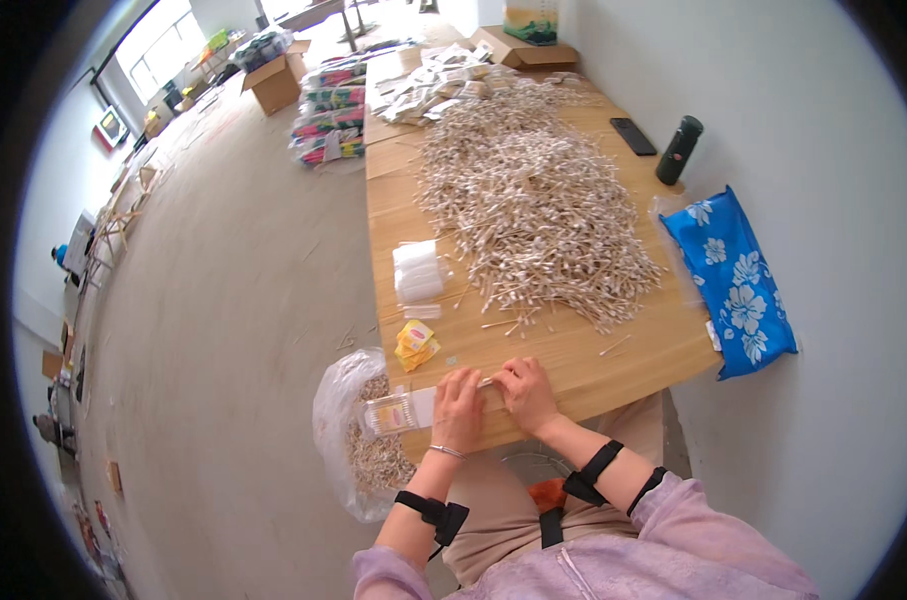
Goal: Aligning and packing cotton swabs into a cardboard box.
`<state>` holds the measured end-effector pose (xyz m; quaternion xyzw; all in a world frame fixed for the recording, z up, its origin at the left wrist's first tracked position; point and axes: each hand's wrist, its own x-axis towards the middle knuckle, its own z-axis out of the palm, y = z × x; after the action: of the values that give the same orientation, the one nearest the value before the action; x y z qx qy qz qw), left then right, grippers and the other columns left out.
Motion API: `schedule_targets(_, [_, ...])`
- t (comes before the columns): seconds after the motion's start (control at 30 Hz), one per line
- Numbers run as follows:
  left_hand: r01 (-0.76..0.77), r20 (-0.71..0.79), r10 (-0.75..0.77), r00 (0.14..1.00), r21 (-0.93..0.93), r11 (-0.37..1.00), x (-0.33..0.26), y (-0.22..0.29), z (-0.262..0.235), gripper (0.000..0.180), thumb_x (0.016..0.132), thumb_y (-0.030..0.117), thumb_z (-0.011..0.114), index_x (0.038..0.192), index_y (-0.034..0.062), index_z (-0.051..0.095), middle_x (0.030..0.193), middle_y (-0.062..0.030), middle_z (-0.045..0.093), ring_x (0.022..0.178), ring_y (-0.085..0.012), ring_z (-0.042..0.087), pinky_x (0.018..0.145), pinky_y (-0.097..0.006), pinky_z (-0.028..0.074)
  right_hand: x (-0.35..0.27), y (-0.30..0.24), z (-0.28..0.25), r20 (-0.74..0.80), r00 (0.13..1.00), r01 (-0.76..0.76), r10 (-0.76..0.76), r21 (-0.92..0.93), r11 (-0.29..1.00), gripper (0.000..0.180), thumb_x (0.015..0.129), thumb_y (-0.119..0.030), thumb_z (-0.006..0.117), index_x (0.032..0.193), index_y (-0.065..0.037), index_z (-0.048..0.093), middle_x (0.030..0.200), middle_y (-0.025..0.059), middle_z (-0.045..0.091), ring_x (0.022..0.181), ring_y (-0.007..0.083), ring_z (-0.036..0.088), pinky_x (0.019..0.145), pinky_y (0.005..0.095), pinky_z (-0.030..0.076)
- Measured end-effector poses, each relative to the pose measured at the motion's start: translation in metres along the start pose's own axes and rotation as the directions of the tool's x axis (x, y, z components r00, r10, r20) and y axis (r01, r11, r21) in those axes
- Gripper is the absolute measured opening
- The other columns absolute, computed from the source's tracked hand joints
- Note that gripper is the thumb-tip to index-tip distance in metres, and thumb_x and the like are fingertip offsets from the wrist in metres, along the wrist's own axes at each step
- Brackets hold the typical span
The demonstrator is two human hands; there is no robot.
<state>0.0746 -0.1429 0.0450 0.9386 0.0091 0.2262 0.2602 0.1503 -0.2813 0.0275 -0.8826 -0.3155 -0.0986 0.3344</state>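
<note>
At the table's near edge, my left hand (458,408) is closed, fingers bent down and pressed together. Beside its outer side lies a clear packet of cotton swabs (389,413) with a yellowish label, sticking out past the table's left edge. A white strip of the packet reaches up to this hand. My right hand (526,392) is closed too, a short way to the right, fingertips pinched toward the left hand. A small pale thing (487,381) shows between the two hands; its kind is hidden by my fingers. Yellow cards (415,344) lie just beyond the left hand.
A big heap of loose cotton swabs (543,210) covers the table's middle. White plastic sleeves (417,272) lie at left. A blue flowered pack (735,285), black bottle (679,150) and phone (633,136) line the right side. A plastic bag of swabs (335,410) hangs or stands by the left edge.
</note>
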Motion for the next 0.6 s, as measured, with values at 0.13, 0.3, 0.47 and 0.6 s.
schedule_targets(0.13, [0.033,0.006,-0.032,0.999,-0.092,0.995,0.004,0.014,0.034,0.023,0.077,0.009,0.068,0.099,0.008,0.065,0.104,-0.0089,0.059,0.102,-0.03,0.053,0.088,-0.04,0.043,-0.014,0.017,-0.018,0.033,0.999,-0.029,0.024,0.181,0.983,0.012,0.077,-0.011,0.064,0.089,-0.01,0.065,0.096,0.0052,0.057,0.097,0.0274,0.052,0.086,0.0397,0.043])
schedule_targets(0.3, [0.078,-0.026,-0.082,0.996,-0.135,0.988,0.01,0.029,0.045,0.007,0.078,0.012,0.069,0.084,0.0107,0.067,0.09,-0.0062,0.06,0.092,-0.028,0.055,0.084,-0.039,0.042,-0.008,0.069,-0.067,-0.361,0.882,-0.394,0.303,-0.213,0.894,0.036,0.077,-0.013,0.065,0.112,-0.009,0.058,0.117,0.0132,0.051,0.112,0.0325,0.047,0.098,0.0481,0.034])
schedule_targets(0.47, [0.097,-0.003,-0.099,0.995,-0.169,0.981,0.013,0.033,0.043,0.006,0.078,0.013,0.069,0.084,0.0112,0.068,0.088,-0.006,0.06,0.091,-0.0278,0.055,0.083,-0.039,0.041,0.015,0.115,-0.083,-0.405,0.851,-0.436,0.333,-0.193,0.879,0.038,0.076,-0.016,0.066,0.113,-0.009,0.058,0.118,0.0122,0.051,0.112,0.0329,0.046,0.097,0.0473,0.036])
schedule_targets(0.6, [0.086,0.011,-0.085,0.996,-0.17,0.982,0.012,0.029,0.042,0.008,0.076,0.01,0.07,0.084,0.0107,0.069,0.087,-0.0069,0.06,0.089,-0.0273,0.054,0.082,-0.038,0.042,0.026,0.097,-0.055,-0.25,0.933,-0.293,0.26,-0.104,0.951,0.029,0.077,-0.016,0.066,0.105,-0.013,0.062,0.111,0.0047,0.056,0.107,0.0299,0.048,0.09,0.0438,0.041])
